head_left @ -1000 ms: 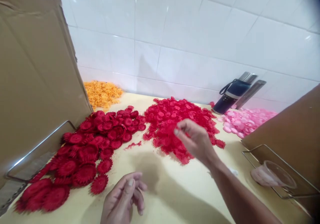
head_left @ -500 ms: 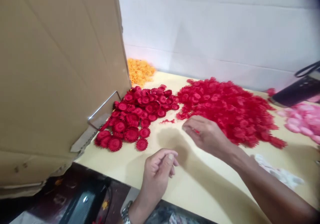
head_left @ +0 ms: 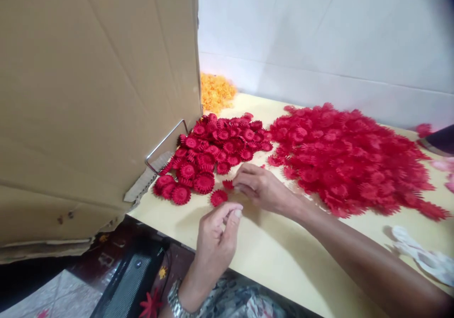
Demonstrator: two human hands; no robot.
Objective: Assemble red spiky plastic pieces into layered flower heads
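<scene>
My right hand is closed in a pinch over the table, its fingertips at a small red toothed flower piece. Just below and left of that piece, a red flower disc lies flat on the table. My left hand is nearer the table's front edge, thumb and forefinger pressed together; anything between them is too small to make out. Stacked red flower discs form a pile to the left of my hands. A larger heap of loose red flower pieces spreads to the right.
A tall cardboard sheet with a bent metal wire stands at the left. Orange flower pieces lie at the back by the wall. A white cut-out shape and a dark cylinder are at the right.
My right hand has moved left and slightly down, from beside the loose red heap to the stacked discs. My left hand's thumb and forefinger have closed together. The view has shifted left.
</scene>
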